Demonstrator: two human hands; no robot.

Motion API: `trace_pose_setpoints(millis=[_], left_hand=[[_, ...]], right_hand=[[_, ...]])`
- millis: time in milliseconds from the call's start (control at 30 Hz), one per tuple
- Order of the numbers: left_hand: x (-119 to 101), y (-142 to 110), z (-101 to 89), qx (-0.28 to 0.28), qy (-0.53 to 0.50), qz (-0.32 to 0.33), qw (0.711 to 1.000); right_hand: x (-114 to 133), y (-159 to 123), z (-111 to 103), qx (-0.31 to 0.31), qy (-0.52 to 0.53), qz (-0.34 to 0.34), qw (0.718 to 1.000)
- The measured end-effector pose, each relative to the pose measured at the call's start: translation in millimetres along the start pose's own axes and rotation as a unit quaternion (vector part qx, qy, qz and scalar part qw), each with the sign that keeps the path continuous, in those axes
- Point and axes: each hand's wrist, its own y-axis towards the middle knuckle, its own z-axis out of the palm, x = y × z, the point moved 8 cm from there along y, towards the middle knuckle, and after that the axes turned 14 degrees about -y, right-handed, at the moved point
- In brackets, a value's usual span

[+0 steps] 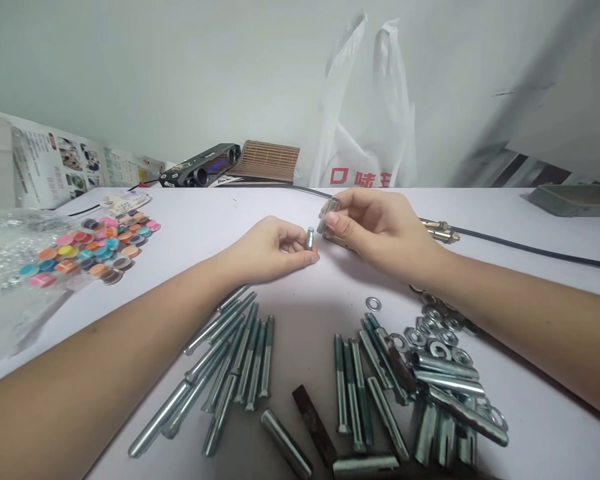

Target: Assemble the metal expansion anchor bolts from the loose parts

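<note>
Over the middle of the table, my left hand (pixel 267 252) is closed around a bolt (pixel 310 239); its silvery end stands up between thumb and fingers, the rest hidden. Just to the right, my right hand (pixel 385 230) pinches a shiny metal sleeve (pixel 328 217), tilted and a little higher than the bolt. The two pieces are close but apart. Below my left hand lie several loose bolts (pixel 253 363) with flared ends. A single flat washer (pixel 373 304) rests below my right hand.
Nearer the front right are more bolts (pixel 350 393), metal sleeves (pixel 447 383) and a heap of nuts and washers (pixel 430 327). Assembled anchor bolts (pixel 443 231) lie behind my right wrist, beside a black cable (pixel 530 247). Colourful discs (pixel 100 247) are at left, a white plastic bag (pixel 365 133) behind.
</note>
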Motion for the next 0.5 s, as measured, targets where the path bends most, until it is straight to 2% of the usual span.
trace_pose_setpoints(millis=[100, 267, 400, 500], left_hand=[[0.3, 0.7, 2.0, 0.008, 0.013, 0.011, 1.000], [1.9, 0.9, 3.1, 0.017, 0.032, 0.024, 0.999], [1.6, 0.7, 3.3, 0.021, 0.011, 0.032, 0.999], [1.0, 0.8, 2.6, 0.017, 0.014, 0.038, 0.999]], right_hand=[[-5.3, 1.1, 0.7, -0.020, -0.016, -0.006, 1.000], [-3.2, 0.7, 6.6, 0.002, -0.034, -0.011, 0.999], [2.2, 1.0, -2.2, -0.043, -0.007, -0.020, 0.999], [9.6, 0.6, -1.4, -0.040, -0.059, -0.043, 0.997]])
